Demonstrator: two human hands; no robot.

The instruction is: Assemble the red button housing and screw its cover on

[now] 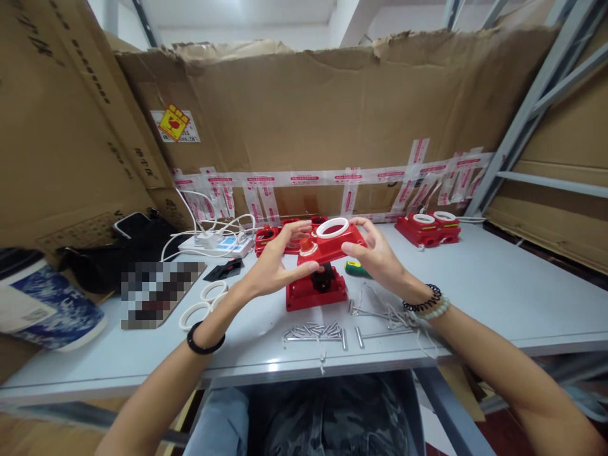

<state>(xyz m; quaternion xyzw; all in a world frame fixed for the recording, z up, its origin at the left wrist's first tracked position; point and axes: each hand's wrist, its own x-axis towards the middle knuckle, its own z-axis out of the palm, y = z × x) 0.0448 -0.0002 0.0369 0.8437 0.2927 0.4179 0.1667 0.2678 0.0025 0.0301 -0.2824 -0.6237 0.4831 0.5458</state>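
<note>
The left hand [280, 256] and right hand [377, 250] grip the red cover [327, 248] by its left and right ends, thumbs near, fingers far. It tilts above the base [301, 296]. Levelling it with even pressure, thumbs clear of the black part [322, 280], should help alignment.

Ok so the cup [59, 304] is sitting far left on the table [503, 297], rings [203, 304] are lying before the power strip [217, 246], and screws [316, 330] are resting before the base [304, 296].
</note>
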